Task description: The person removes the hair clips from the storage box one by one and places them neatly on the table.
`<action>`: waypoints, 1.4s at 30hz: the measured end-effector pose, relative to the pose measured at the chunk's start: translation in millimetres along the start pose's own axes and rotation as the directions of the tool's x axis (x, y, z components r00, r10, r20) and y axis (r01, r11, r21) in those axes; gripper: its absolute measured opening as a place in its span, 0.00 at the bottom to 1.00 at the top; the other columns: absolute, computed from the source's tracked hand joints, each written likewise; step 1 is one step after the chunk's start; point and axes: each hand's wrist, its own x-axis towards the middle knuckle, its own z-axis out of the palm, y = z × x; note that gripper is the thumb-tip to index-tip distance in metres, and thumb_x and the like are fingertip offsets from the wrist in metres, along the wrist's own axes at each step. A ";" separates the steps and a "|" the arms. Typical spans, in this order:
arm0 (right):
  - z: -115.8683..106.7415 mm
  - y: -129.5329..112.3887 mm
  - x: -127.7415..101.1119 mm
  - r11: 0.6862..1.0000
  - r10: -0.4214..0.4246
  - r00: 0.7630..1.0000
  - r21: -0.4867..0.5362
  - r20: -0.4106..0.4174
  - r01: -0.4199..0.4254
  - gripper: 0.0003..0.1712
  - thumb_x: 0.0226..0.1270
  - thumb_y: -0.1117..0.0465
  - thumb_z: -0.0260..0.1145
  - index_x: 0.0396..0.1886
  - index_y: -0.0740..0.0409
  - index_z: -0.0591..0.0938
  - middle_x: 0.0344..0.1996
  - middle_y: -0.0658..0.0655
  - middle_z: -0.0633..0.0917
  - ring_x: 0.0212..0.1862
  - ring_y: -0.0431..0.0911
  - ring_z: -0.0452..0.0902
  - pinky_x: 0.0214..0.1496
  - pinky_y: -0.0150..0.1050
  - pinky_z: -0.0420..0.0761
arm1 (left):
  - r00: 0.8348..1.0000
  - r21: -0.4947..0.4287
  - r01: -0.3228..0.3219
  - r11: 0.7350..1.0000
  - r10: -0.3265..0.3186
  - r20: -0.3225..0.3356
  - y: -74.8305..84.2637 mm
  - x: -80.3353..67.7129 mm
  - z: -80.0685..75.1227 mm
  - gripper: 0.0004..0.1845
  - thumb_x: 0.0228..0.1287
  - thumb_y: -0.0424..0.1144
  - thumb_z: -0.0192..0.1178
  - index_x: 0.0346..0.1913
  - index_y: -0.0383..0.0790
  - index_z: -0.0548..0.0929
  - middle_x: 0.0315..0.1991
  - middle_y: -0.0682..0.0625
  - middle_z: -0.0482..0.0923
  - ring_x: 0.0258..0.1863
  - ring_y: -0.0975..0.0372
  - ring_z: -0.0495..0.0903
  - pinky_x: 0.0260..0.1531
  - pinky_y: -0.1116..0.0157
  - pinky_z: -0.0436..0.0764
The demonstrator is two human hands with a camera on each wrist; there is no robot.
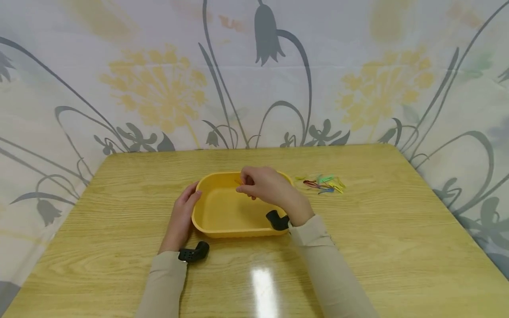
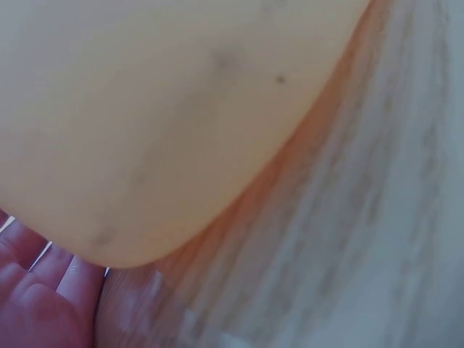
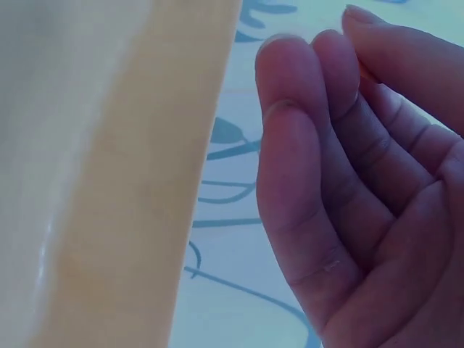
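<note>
A yellow tub (image 1: 222,212) sits mid-table with its floor apparently bare, while the right hand (image 1: 264,185) hovers over its far side, fingertips pinched on something thin and orange (image 1: 238,181). The left hand (image 1: 183,214) rests against the tub's left wall, fingers straight. The right wrist view shows the curled fingers (image 3: 304,145) close up; only the head view shows the coloured strips (image 1: 324,183) lying just right of the tub.

bright even light | glare patch on table (image 1: 263,282) | head view edges bowed | both wrist views blurred, unfocused
</note>
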 end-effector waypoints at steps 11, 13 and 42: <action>-2.5 -1.7 2.4 0.999 -0.003 1.000 -0.043 -0.010 0.003 0.10 0.65 0.50 0.60 0.29 0.49 0.73 0.20 0.48 0.76 0.21 0.41 0.71 0.25 0.33 0.70 | 1.000 -0.001 -0.001 1.000 0.001 -0.012 -0.2 -2.9 -4.0 0.27 0.69 0.54 0.46 0.68 0.52 0.63 0.67 0.57 0.59 0.63 0.65 0.63 0.61 0.64 0.65; -4.3 0.3 1.8 0.999 0.008 1.000 -0.043 -0.013 -0.008 0.10 0.65 0.50 0.60 0.29 0.49 0.73 0.20 0.49 0.75 0.21 0.41 0.71 0.25 0.34 0.70 | 1.000 0.000 -0.001 1.000 0.001 -0.016 -0.8 -2.2 -3.8 0.27 0.69 0.54 0.46 0.68 0.52 0.63 0.67 0.57 0.59 0.63 0.65 0.62 0.62 0.63 0.64; -31.3 30.8 -17.8 0.997 0.057 0.996 -0.041 -0.069 -0.060 0.14 0.70 0.51 0.53 0.40 0.48 0.83 0.20 0.49 0.77 0.24 0.43 0.69 0.32 0.37 0.71 | 1.000 0.012 -0.016 1.000 0.016 0.007 -0.4 0.5 0.3 0.25 0.70 0.51 0.45 0.68 0.50 0.63 0.67 0.55 0.61 0.62 0.63 0.65 0.53 0.73 0.70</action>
